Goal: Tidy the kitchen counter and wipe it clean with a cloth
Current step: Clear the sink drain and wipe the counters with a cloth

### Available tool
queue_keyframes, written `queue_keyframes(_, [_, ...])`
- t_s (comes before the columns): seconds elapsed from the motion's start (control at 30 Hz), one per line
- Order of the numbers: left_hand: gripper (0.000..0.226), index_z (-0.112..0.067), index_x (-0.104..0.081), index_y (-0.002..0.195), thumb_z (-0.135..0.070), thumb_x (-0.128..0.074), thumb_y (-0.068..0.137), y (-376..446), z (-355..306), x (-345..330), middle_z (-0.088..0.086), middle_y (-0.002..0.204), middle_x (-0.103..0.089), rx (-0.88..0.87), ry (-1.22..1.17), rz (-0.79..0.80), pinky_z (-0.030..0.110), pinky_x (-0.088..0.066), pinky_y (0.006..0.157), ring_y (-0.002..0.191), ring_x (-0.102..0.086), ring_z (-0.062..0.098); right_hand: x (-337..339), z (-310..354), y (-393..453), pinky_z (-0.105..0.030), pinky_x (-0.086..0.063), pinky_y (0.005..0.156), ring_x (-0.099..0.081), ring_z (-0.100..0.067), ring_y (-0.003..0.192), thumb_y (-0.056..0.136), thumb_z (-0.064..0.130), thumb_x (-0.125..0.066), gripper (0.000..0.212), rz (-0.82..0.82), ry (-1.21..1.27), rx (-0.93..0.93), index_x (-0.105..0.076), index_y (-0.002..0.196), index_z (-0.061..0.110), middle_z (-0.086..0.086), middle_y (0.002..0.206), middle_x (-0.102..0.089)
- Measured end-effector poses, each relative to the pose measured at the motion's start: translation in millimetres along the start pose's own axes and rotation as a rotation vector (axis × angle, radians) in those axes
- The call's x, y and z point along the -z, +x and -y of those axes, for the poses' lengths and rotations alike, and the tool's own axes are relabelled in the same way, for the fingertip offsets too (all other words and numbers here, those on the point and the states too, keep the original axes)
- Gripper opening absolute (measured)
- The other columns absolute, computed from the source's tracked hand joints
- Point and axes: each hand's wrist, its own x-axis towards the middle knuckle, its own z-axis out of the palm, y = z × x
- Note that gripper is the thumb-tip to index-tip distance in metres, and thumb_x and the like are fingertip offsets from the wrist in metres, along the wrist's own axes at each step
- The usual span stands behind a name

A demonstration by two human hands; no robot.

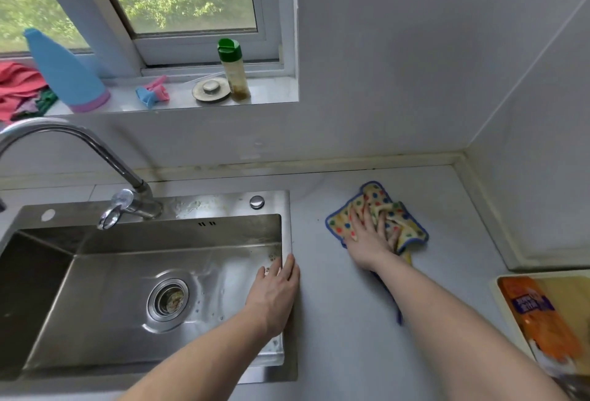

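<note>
Right hand [370, 238] flat on cloth [404, 225]

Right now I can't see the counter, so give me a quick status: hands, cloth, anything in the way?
Right hand pressing dotted cloth flat on counter. Left hand resting on sink rim. Orange packet near right edge, clear of the cloth.

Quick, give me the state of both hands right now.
Left hand: open, fingers resting on the sink rim, holding nothing.
Right hand: open, pressing the dotted cloth flat on the counter.
</note>
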Motion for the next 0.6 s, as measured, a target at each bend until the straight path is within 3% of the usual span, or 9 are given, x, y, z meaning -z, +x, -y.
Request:
queue_keyframes(0.13, [0.106,-0.006,-0.003,0.157,-0.016,-0.075,0.08,0.0,6.4,-4.7,0.011,0.167,0.006,0.018,-0.006,0.002,0.05,-0.022,0.12,0.153,-0.005,0.036,-17.0,81.1,9.1,-0.06,0.016,0.115,0.026,-0.027,0.149,0.101,0.035,-0.032,0.066,0.052,-0.02,0.245,0.002,0.157,0.041,0.014,0.162,0.024])
queue_keyframes(0.23, [0.112,-0.009,-0.002,0.158,-0.018,-0.08,0.077,2.0,12.7,-10.0,0.009,0.167,0.008,0.029,0.004,0.0,0.048,-0.024,0.119,0.153,-0.007,0.035,-30.5,101.3,11.5,-0.058,0.017,0.115,0.024,-0.025,0.15,0.101,0.03,-0.032,0.066,0.024,-0.061,0.321,0.001,0.157,0.04,0.015,0.163,0.021])
queue_keyframes(0.43, [0.106,-0.01,-0.001,0.159,-0.02,-0.075,0.083,-1.0,32.1,-13.6,0.008,0.168,0.008,0.069,0.003,0.002,0.05,-0.024,0.12,0.153,-0.008,0.037,-47.6,66.3,-12.9,-0.05,0.016,0.12,0.025,-0.016,0.149,0.105,0.037,-0.028,0.062,-0.033,-0.105,0.403,0.006,0.157,0.041,0.017,0.162,0.02])
queue_keyframes(0.6, [0.112,-0.007,-0.002,0.158,-0.024,-0.081,0.08,-1.0,29.8,-13.1,0.011,0.167,0.005,0.079,0.05,0.002,0.048,-0.027,0.119,0.152,-0.012,0.037,-62.5,-6.3,-58.3,-0.048,0.017,0.119,0.027,-0.014,0.148,0.104,0.041,-0.024,0.062,-0.069,-0.077,0.269,0.008,0.156,0.04,0.017,0.163,0.021])
